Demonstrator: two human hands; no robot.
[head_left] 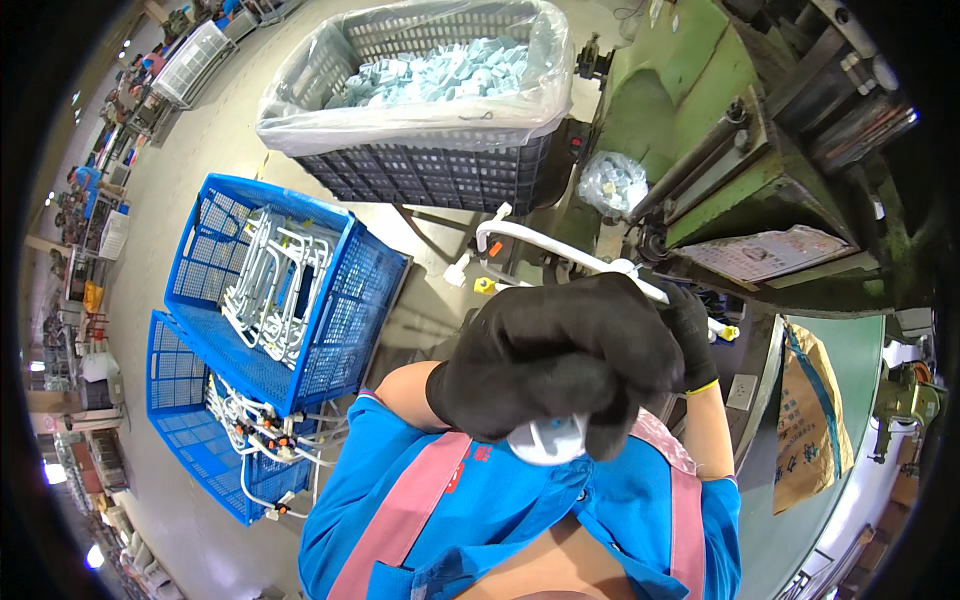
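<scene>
The left hand (570,345), black-gloved, curls round a pale, disc-faced piece (550,443); the right hand's (692,335) grip, by a smooth bent tube (555,243), I can't see.

The left glove (560,340) is black, the right glove (688,335) black with yellow trim (703,387); the bent tube (550,241) is white, the shirt (525,500) blue with pink bands (400,515). At nine o'clock sits a blue lattice crate (335,320), near twelve a dark lattice crate (420,175) of pale-blue pieces (440,75).
</scene>
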